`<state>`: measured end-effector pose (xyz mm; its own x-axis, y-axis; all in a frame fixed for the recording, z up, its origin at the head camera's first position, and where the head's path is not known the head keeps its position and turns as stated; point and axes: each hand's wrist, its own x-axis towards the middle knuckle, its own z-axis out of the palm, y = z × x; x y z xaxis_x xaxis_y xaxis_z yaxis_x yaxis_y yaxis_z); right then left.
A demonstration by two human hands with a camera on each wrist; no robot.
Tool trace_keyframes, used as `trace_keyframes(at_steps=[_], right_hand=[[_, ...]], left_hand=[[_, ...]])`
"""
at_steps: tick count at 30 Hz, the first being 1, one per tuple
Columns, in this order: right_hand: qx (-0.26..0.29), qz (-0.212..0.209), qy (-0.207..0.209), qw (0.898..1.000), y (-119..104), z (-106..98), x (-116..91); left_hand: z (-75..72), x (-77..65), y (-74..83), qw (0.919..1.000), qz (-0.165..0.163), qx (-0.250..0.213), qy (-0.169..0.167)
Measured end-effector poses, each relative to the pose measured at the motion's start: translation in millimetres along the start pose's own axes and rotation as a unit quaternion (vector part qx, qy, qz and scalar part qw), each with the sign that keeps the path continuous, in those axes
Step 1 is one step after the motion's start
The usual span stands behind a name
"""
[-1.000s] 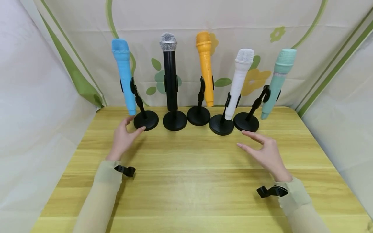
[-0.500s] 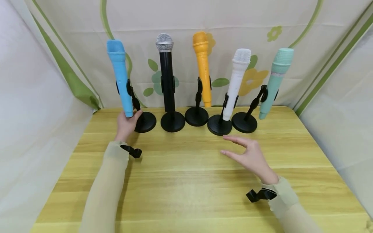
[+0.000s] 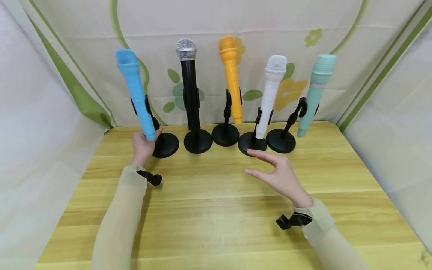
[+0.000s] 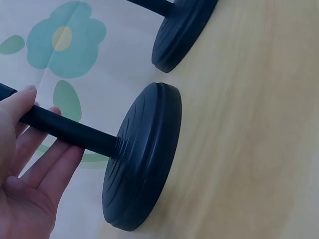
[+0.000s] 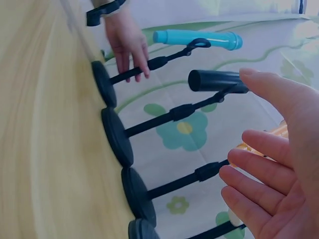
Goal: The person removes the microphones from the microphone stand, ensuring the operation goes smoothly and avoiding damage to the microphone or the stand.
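A blue microphone point(image 3: 136, 93) leans in a black desk stand with a round base point(image 3: 168, 145) at the far left of the row. My left hand point(image 3: 142, 144) grips that stand's pole point(image 4: 75, 132) just above the base, thumb on one side and fingers on the other. Whether the base touches the table cannot be told. My right hand point(image 3: 283, 175) hovers over the table in front of the white microphone point(image 3: 270, 97), thumb and fingers apart, holding nothing. The base point(image 3: 248, 145) of the white microphone's stand is nearest to it.
Black point(image 3: 189, 90), orange point(image 3: 231, 80) and mint-green point(image 3: 316, 90) microphones stand in similar stands along the back of the wooden table point(image 3: 216, 225). Their bases sit close together. A patterned curtain point(image 3: 84, 22) hangs directly behind, with pale cloth at both sides.
My left hand has gone from beside the base to gripping the pole. The blue microphone's stand has shifted slightly towards me and leans more. My right hand has moved left.
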<state>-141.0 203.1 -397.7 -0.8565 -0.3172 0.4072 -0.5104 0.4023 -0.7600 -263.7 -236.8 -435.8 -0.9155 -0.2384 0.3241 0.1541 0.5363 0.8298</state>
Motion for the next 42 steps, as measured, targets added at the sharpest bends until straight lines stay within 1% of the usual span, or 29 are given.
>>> trace_keyframes(at_steps=[3, 6, 10, 11, 17, 20, 23, 26, 30, 32, 35, 39, 42], right_hand=[[0.010, 0.002, 0.001, 1.000, -4.7, 1.5, 4.6], [0.021, 0.005, 0.001, 1.000, -9.0, 2.6, 8.4], [0.040, 0.008, 0.000, 0.999, -12.7, 4.9, 12.4], [0.045, 0.008, -0.001, 0.999, -13.3, 5.6, 13.4], [0.063, 0.015, -0.010, 0.998, -18.4, 10.2, 20.1], [0.078, 0.018, -0.019, 0.997, -22.4, 12.7, 25.5], [0.099, 0.021, -0.026, 0.995, -27.6, 14.9, 31.8], [0.114, 0.021, -0.032, 0.993, -32.6, 17.4, 37.3], [0.126, 0.011, -0.038, 0.991, -36.4, 22.9, 43.6], [0.133, 0.004, -0.042, 0.990, -38.3, 25.8, 46.8], [0.141, -0.007, -0.045, 0.989, -41.7, 29.7, 50.5], [0.154, -0.011, -0.054, 0.987, -47.1, 33.3, 53.9], [0.160, -0.010, -0.059, 0.985, -50.6, 34.6, 55.2]], left_hand=[[-2.2, -5.1, -1.0, 1.0000, 0.003, -0.006, 0.003], [-5.0, -11.1, 0.8, 0.9997, -0.007, -0.022, 0.004], [-7.8, -18.7, 4.1, 0.9998, -0.005, -0.021, 0.002], [-8.3, -20.7, 5.0, 0.9999, -0.001, -0.017, 0.002], [-9.8, -34.5, 11.9, 0.9987, 0.049, 0.014, 0.005], [-9.7, -43.6, 15.3, 0.9980, 0.060, 0.021, -0.005], [-8.5, -53.0, 20.2, 0.9980, 0.057, 0.020, -0.018], [-6.6, -61.8, 25.0, 0.9976, 0.061, 0.017, -0.028], [-2.3, -71.2, 31.3, 0.9964, 0.075, 0.010, -0.038], [0.2, -75.5, 34.1, 0.9960, 0.076, 0.007, -0.046], [4.2, -82.0, 39.6, 0.9953, 0.071, -0.006, -0.067], [10.6, -90.0, 48.9, 0.9930, 0.059, -0.035, -0.096], [17.8, -95.1, 54.4, 0.9900, 0.067, -0.055, -0.111]])
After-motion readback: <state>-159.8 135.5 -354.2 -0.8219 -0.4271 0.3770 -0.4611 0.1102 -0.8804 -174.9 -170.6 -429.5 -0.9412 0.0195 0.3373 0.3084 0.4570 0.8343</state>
